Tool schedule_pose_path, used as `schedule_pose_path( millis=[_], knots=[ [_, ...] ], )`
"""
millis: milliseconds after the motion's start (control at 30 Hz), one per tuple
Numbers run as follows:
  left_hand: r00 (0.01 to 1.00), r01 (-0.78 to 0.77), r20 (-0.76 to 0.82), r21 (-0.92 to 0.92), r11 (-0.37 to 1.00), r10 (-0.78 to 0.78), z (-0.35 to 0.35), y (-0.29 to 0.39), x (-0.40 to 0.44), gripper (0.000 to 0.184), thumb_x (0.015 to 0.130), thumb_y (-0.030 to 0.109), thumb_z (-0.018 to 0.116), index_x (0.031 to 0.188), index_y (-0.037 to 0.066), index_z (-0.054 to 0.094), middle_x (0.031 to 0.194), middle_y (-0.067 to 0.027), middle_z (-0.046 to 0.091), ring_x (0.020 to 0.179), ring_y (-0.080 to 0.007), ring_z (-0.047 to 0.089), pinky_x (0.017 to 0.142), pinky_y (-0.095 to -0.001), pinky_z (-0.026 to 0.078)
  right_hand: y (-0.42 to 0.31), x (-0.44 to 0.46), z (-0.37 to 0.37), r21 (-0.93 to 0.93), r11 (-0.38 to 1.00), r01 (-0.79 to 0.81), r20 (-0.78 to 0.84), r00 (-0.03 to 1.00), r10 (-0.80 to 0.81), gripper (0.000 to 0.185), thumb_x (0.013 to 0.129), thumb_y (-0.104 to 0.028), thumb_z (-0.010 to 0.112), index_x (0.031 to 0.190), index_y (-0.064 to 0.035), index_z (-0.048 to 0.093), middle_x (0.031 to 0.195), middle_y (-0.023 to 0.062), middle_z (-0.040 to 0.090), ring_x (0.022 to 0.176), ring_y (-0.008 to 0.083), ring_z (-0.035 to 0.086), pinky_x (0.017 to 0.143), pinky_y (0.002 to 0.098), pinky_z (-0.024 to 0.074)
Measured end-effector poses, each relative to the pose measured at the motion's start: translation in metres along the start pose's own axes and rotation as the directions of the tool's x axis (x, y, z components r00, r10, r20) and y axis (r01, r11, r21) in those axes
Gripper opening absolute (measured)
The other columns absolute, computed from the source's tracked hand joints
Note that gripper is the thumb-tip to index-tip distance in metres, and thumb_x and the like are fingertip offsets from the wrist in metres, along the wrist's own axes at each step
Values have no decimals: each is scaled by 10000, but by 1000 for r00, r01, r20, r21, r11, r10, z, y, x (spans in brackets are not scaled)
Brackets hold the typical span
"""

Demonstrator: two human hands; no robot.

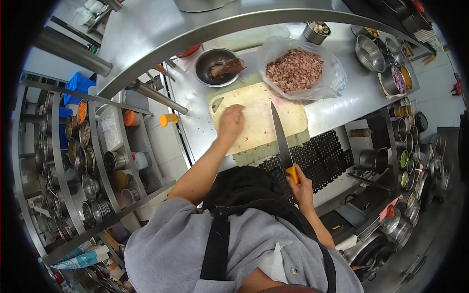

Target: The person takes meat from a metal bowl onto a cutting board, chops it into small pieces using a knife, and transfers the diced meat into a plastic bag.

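Observation:
My right hand [300, 184] is wrapped round the orange handle of a long knife [282, 134], whose blade points away over the right part of a pale cutting board [264, 115]. My left hand [231, 122] is over the left part of the board, its fingers curled together; whether anything is in them is hidden. Beyond the board, a metal bowl [201, 62] holds a dark piece of meat [228, 68]. To its right, an open plastic bag [265, 50] is full of diced meat [294, 70]. A green cloth [249, 155] lies under the board.
A metal rail [234, 20] arches over the steel table [349, 107]. Metal bowls [370, 52] stand at the right, with a small pot [317, 32] behind the bag. Shelves of pans and containers are at left. A black perforated mat [320, 163] lies below the table edge.

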State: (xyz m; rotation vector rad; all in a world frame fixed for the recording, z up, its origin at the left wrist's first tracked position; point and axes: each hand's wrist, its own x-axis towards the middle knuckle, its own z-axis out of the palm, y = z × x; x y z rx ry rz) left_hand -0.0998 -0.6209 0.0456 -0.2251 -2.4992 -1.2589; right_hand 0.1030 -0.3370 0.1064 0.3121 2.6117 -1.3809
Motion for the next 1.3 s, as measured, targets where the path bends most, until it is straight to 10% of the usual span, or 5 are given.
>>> schedule_pose_path(
  millis=[367, 600, 933, 1033, 1300],
  knots=[
    [935, 80, 255, 530, 844, -248, -73, -57, 39, 258, 867, 78, 624, 1101, 43, 728, 993, -188, 682, 924, -366, 659, 866, -461, 545, -36, 88, 21, -496, 830, 255, 76, 965, -251, 612, 812, -107, 756, 1397, -179, 592, 923, 180, 616, 820, 396, 656, 726, 473, 548],
    [853, 111, -11, -973, 202, -522, -103, -17, 179, 431, 965, 179, 648, 1366, 78, 523, 1394, -123, 507, 1198, -284, 586, 902, -413, 550, -62, 116, 33, -365, 805, 468, -20, 860, -509, 542, 844, -80, 715, 1372, -69, 587, 1240, 219, 601, 1136, 398, 590, 954, 446, 498],
    [880, -427, 187, 711, 558, 436, -99, -64, 224, 364, 905, 218, 661, 1190, -5, 626, 1049, -180, 696, 956, -291, 696, 748, -484, 567, -32, 54, 8, -12, 971, 240, -237, 942, -236, 231, 896, -4, 673, 1120, 42, 701, 996, 176, 706, 893, 281, 697, 816, 326, 535],
    [788, 589, 369, -221, 777, -493, -149, 17, 144, 219, 865, 264, 669, 931, 57, 699, 777, -91, 695, 615, -194, 639, 575, -370, 517, 13, 48, 9, 175, 978, 114, -248, 966, -68, 231, 959, -47, 640, 1146, 74, 701, 877, 118, 728, 697, 143, 654, 641, 283, 534],
    [640, 751, 417, -160, 641, -646, -282, -50, 13, 383, 894, 311, 660, 1157, 36, 702, 833, -64, 719, 661, -164, 692, 516, -274, 460, -15, 91, 12, 115, 983, 140, -154, 980, -122, 234, 978, -71, 636, 1168, 43, 711, 847, 120, 720, 671, 121, 636, 636, 252, 529]
  ],
)
